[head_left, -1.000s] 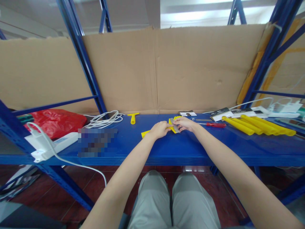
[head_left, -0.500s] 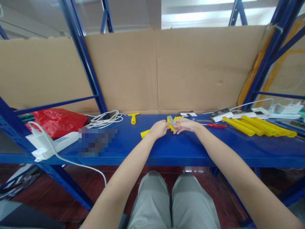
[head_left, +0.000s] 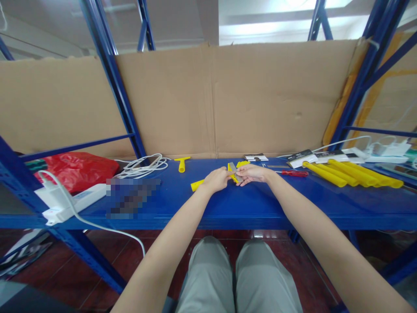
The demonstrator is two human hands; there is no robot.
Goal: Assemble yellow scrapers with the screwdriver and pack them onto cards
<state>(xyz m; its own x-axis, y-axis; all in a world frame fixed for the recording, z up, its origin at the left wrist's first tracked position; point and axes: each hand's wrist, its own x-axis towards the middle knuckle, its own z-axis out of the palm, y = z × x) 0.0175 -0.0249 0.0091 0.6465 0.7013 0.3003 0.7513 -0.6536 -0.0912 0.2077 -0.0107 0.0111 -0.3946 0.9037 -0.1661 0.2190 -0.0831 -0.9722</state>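
Observation:
Over the blue shelf, my left hand (head_left: 216, 180) is closed round a yellow T-shaped scraper (head_left: 196, 186), whose handle end sticks out to the left below my wrist. Its yellow head shows between my hands. My right hand (head_left: 252, 174) pinches a flat grey blade (head_left: 235, 170) against that head. My fingers hide part of both pieces. Just behind my right fingers lie small yellow parts (head_left: 243, 164), partly covered. Another yellow T-shaped scraper piece (head_left: 182, 164) rests on the shelf to the left.
Right of my hands lie a red-handled screwdriver (head_left: 293, 173), several yellow tubes (head_left: 355, 173) and small black-and-white packs (head_left: 301, 158). A white cable coil (head_left: 143, 166), red bag (head_left: 81, 170) and power strip (head_left: 78, 200) occupy the left. Cardboard (head_left: 169, 104) stands behind.
The blade between my hands has shifted and tilted slightly against the yellow head. My hands keep nearly the same place; the whole view has moved a little.

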